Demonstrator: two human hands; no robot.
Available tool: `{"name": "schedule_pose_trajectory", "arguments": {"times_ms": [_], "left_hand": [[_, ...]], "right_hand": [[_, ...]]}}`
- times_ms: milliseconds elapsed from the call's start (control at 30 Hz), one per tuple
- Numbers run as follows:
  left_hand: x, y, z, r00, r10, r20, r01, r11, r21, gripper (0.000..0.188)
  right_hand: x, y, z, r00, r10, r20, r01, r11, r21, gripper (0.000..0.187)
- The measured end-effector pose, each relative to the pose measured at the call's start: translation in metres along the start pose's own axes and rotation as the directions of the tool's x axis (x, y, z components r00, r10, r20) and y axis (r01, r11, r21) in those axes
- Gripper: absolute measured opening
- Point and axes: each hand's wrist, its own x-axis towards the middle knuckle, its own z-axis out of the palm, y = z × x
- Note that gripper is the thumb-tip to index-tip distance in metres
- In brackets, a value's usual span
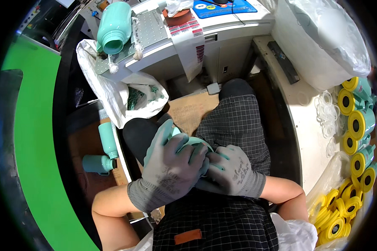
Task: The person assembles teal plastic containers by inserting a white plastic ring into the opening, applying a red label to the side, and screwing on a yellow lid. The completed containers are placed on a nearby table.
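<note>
Both hands wear grey knit gloves and meet over my lap. My left hand [171, 161] curls its fingers over a turquoise plastic piece [194, 141] with a curved rim, thumb side raised. From the other side, my right hand [231, 169] presses bent fingers against the same piece. The gloves cover most of it, so its full shape and anything small at the fingertips are hidden. On the machine table ahead, a turquoise bottle [118, 23] lies with its open mouth toward me.
Left, two turquoise bottles [108, 140] lie in a box beside a white sack [100, 83] holding green scraps. The right bench bears clear rings [327, 113], turquoise lids with yellow discs [356, 125], a bag of yellow discs [337, 213] and a large plastic bag [310, 42].
</note>
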Motion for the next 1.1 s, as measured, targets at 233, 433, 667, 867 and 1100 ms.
{"name": "schedule_pose_trajectory", "arguments": {"times_ms": [233, 433, 667, 867, 1100], "left_hand": [[0.025, -0.009, 0.0, 0.982, -0.191, 0.001, 0.189, 0.969, -0.158, 0.022], [0.034, -0.037, 0.013, 0.979, 0.065, 0.191, 0.02, 0.909, -0.416, 0.014], [0.034, -0.029, 0.019, 0.986, 0.071, 0.148, -0.03, 0.964, -0.265, 0.021], [0.045, -0.045, 0.035, 0.99, -0.046, -0.136, -0.053, 0.76, -0.648, 0.056], [0.016, -0.006, 0.105, 0.982, -0.055, -0.178, -0.047, 0.852, -0.521, 0.059]], "right_hand": [[0.001, 0.0, 0.014, 0.992, -0.049, -0.118, 0.032, 0.989, -0.145, 0.031], [-0.003, 0.004, 0.011, 0.997, -0.035, -0.067, 0.03, 0.997, -0.07, 0.03], [-0.008, 0.005, 0.017, 0.981, -0.054, -0.184, 0.048, 0.998, -0.041, 0.031], [-0.046, 0.019, 0.014, 0.939, 0.03, -0.342, -0.024, 0.999, 0.023, 0.041], [-0.12, -0.001, -0.015, 0.647, 0.759, -0.079, -0.626, 0.588, 0.512, 0.13]]}}
